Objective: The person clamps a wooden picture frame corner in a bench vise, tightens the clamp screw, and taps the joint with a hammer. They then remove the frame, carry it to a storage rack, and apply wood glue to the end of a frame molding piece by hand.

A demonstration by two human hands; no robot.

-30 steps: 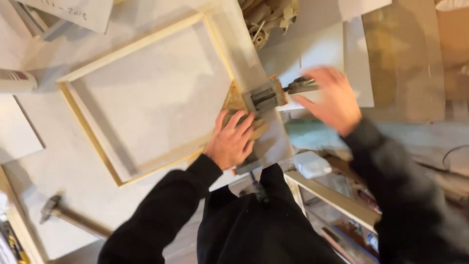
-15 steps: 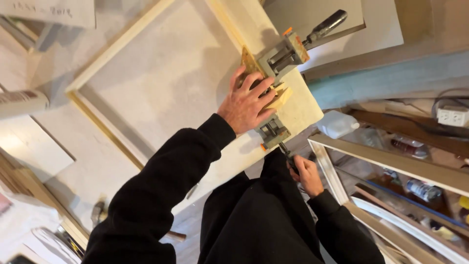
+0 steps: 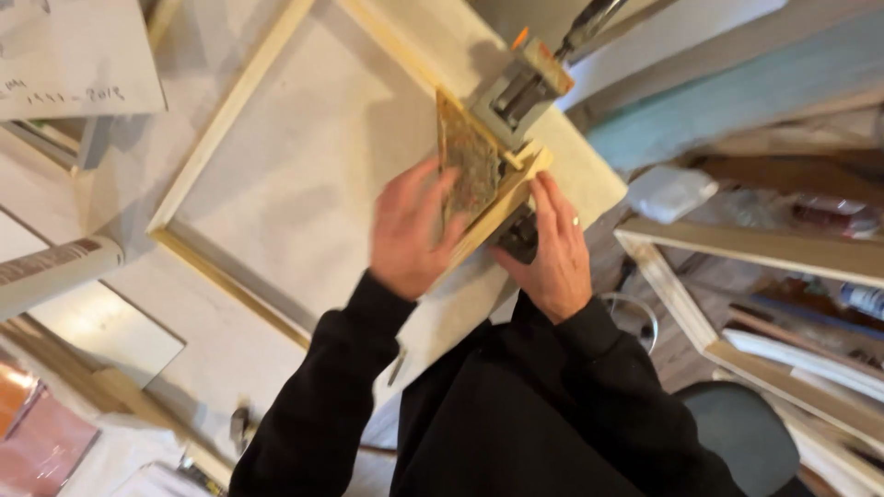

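Cluttered workshop, pale desk (image 3: 276,212) seen from above. Left hand (image 3: 410,230) with fingers spread flat on a mottled corner block (image 3: 468,166), pressing, not gripping. Right hand (image 3: 552,248) with fingers curled loosely against the wooden frame (image 3: 221,129) corner, touching the metal corner clamp (image 3: 516,92) just beyond the fingertips. Best kept flush and square, with even pressure from both sides.
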